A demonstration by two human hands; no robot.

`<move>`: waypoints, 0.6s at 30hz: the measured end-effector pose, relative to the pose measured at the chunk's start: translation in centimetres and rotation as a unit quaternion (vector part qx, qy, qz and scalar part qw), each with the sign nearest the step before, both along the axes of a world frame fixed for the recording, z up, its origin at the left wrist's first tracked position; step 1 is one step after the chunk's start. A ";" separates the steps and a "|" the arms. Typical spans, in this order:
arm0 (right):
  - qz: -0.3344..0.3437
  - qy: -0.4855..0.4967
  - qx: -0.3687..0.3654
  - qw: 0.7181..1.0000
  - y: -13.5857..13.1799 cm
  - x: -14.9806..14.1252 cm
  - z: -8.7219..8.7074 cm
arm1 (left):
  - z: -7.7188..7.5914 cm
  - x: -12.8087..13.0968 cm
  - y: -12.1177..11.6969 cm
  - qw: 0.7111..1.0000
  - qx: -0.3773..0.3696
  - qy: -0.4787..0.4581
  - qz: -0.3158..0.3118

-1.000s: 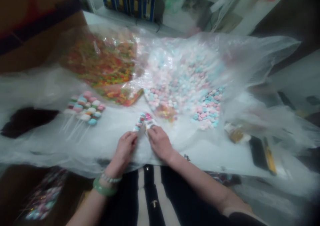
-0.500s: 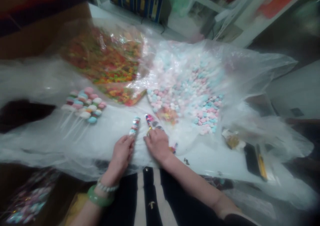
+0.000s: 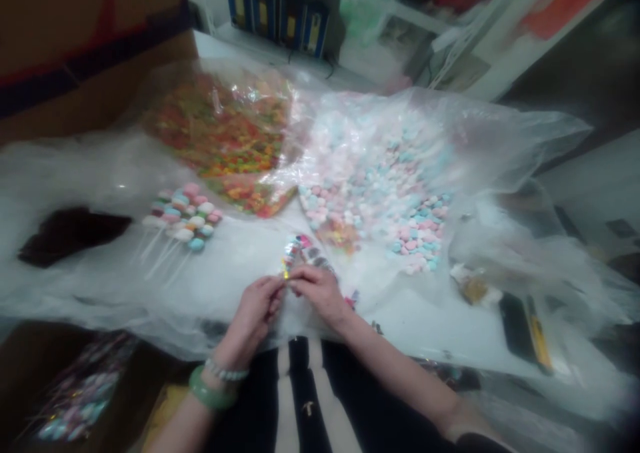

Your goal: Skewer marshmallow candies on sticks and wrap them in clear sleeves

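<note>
Near the front middle of the table, my left hand [image 3: 260, 304] is closed around the lower end of a wrapped candy stick [image 3: 289, 253], its clear wrapper showing coloured sweets and pointing away from me. My right hand [image 3: 320, 291] pinches a thin gold twist tie [image 3: 286, 274] against the stick, just above the left fingertips. Both sets of fingertips meet there, and the tie's ends are hidden. Beyond the right hand lie printed clear wrappers [image 3: 320, 258], partly covered by it. To the left rests a bunch of marshmallow skewers [image 3: 183, 216] with white sticks.
Behind stand a large bag of orange and green gummies [image 3: 225, 133] and an open bag of pastel marshmallows [image 3: 370, 166]. A black phone-like slab [image 3: 517, 326] and a yellow cutter [image 3: 539, 336] lie at right. A box of finished-looking candy sticks [image 3: 80, 399] sits below left.
My left hand has moved right with the candy stick, and the two hands have come together. The gold twist tie in my right fingers now meets the stick. The view has shifted slightly.
</note>
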State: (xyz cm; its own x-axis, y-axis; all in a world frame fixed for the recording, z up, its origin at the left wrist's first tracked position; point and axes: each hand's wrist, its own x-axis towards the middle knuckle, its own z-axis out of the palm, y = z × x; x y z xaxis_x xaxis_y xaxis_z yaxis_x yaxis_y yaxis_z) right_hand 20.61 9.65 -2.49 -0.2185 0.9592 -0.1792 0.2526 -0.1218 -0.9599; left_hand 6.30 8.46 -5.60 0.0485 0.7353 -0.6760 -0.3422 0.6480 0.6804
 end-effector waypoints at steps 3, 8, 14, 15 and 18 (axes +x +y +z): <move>-0.008 -0.026 0.017 0.999 -0.1 -0.8 -0.4 | 0.3 0.6 -0.3 1.000 0.010 0.005 -0.020; -0.002 -0.081 0.050 0.995 -0.2 -0.5 -1.4 | 0.9 0.8 -0.7 0.999 0.037 0.010 -0.036; 0.074 -0.220 0.154 0.960 -0.9 -0.1 -1.4 | 0.6 1.6 -0.8 0.999 0.045 0.018 -0.019; 0.080 -0.230 0.167 0.955 -1.1 -0.1 -1.5 | 0.4 1.7 -0.8 0.999 0.045 0.027 -0.008; 0.019 -0.232 0.185 0.955 -1.7 -0.1 -1.6 | 0.0 1.7 -0.7 0.998 0.039 0.041 0.028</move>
